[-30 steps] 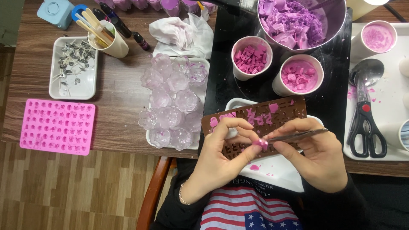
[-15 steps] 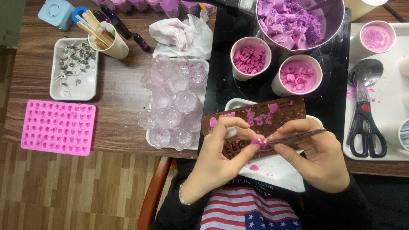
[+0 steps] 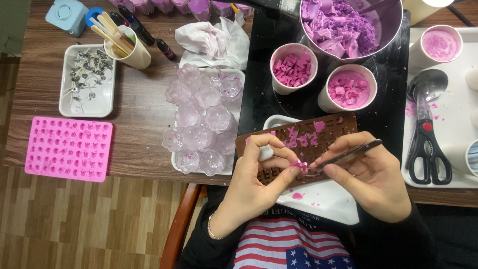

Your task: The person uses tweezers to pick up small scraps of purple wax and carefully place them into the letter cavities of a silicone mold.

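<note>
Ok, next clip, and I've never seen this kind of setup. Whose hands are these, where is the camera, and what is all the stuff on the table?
There is no machine here. A person wears a camera on the head, looking down at their own two hands. The left hand grips a brown mould and pinches a small pink piece. The right hand holds tweezers against that piece. The mould rests over a white tray. Behind it stand two cups of pink pieces and a pot of purple lumps. To the left lie clear holders and a pink mould. Scissors lie at the right.
</note>
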